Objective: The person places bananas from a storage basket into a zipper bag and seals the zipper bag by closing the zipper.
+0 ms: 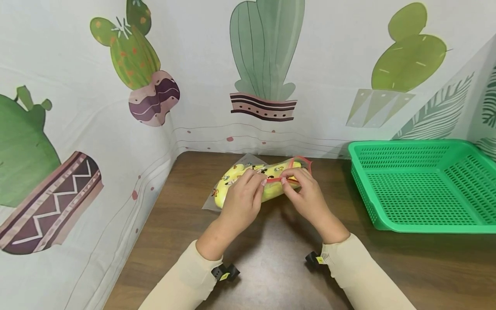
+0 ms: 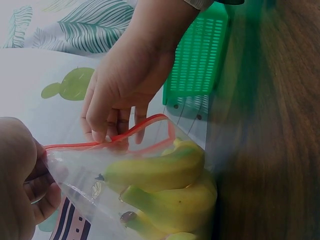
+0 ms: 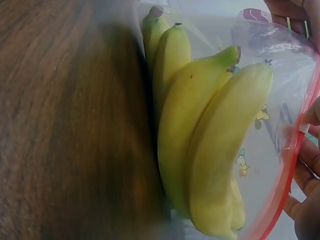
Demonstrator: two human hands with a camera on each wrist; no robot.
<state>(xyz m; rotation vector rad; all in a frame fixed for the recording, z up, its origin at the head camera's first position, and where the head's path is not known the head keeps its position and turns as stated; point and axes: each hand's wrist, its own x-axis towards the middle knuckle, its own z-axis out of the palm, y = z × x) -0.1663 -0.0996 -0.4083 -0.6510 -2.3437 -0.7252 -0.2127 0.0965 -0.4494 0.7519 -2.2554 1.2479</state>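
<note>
Head view shows a clear zip bag (image 1: 248, 183) with a bunch of bananas (image 1: 271, 189) inside lying on the brown table (image 1: 271, 267), toward the back near the cactus-print backdrop (image 1: 263, 64), with both hands at its red zip strip (image 1: 298, 165). The left hand (image 1: 242, 202) pinches the bag's top edge between curled fingers near the middle of the seal, and the right hand (image 1: 306, 193) pinches the red strip a little further along toward the open corner. From the left wrist view the strip (image 2: 145, 127) bows apart into a loop beyond the right hand's fingertips (image 2: 107, 132), so the mouth looks only partly sealed; the step in hand seems to be pressing the zip closed. The next move would likely call for running the pinch along the strip toward the gaping end while the other hand holds the bag taut, keeping the banana (image 3: 220, 150) tips clear of the seal, since they sit close under it. A green basket (image 1: 422, 185) stands to the right, apart from the bag, with bare table between them; the backdrop hems in the back and left, leaving the near side and the right as open room for moving.
</note>
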